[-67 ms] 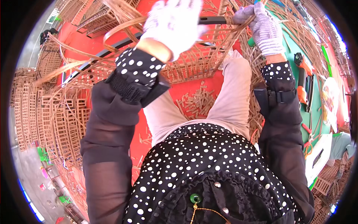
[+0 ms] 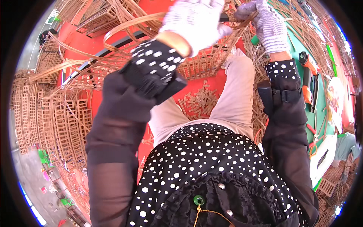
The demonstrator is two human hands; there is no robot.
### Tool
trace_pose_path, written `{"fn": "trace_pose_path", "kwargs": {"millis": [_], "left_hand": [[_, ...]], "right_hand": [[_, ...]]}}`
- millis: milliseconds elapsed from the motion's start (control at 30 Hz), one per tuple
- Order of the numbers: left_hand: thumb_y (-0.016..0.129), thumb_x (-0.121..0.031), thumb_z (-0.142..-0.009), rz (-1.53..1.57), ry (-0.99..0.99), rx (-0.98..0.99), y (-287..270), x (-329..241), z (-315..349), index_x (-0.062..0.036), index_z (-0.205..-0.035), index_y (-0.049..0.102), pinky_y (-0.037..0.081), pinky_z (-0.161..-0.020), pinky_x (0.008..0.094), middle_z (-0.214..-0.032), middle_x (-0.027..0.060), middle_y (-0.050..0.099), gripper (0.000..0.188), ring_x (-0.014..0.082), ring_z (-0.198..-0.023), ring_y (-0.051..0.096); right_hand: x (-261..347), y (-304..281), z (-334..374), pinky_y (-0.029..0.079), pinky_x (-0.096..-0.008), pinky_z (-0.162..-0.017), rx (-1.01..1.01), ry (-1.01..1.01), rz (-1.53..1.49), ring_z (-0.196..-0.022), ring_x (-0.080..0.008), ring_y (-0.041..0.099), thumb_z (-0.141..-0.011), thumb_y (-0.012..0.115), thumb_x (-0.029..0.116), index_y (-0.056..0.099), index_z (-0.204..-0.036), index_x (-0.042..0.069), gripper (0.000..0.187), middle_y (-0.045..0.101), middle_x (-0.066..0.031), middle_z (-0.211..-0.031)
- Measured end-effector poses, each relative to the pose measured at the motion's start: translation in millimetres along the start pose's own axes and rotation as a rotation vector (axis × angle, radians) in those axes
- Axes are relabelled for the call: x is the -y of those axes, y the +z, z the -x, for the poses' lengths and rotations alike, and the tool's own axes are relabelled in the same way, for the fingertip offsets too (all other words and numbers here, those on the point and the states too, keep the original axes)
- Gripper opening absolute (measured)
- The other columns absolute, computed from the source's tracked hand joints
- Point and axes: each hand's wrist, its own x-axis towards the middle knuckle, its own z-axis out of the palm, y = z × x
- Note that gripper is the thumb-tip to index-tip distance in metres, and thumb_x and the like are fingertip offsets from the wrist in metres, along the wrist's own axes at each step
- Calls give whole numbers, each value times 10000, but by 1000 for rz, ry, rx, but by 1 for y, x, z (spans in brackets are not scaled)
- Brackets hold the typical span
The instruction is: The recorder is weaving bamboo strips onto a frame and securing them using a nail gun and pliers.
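Note:
My left hand (image 2: 193, 24), in a white knit glove, is over the rim of a brown woven basket (image 2: 198, 66) between my knees. It is overexposed and blurred, with fingers stretched and the thumb apart; the fingertips reach the top edge. Gloved too, my right hand (image 2: 269, 30) pinches a brown flat strip (image 2: 246, 23) at the basket's right corner. A dark band (image 2: 130, 39) runs along the basket's upper edge, partly covered by my left hand. Loose long brown strips (image 2: 130, 23) fan out to the left of it.
Short cut pieces (image 2: 198, 101) lie on the red surface between my legs. Stacked woven baskets (image 2: 62, 126) stand at left. On the green surface at right are an orange-and-black tool (image 2: 308, 64) and more brown strips (image 2: 306, 39). Part of another person (image 2: 348, 145) shows at far right.
My left hand has moved right along the basket's rim, closer to my right hand. My right hand stays at the corner, nearly still.

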Motion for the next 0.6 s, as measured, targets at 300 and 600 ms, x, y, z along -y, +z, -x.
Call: {"fn": "trace_pose_path", "kwargs": {"millis": [300,600], "left_hand": [[515,-513,-814,32,-71,287,28,15,-26,-56,-1024,566,461,-801,380,-918,135,629,506,215,-930,603],[485,-692,-708,-17,-242,93,28,90,-63,-31,-712,613,459,-648,407,-736,198,611,673,348,-733,600]], "right_hand": [[4,25,-2,449,-306,-724,16,-214,65,-756,-205,591,-931,421,268,551,-756,1,345,599,-101,-759],[-68,-56,-15,331,-341,-938,-10,13,-217,-1129,-252,357,-895,441,397,331,-1210,16,506,385,-99,-1223]]}}
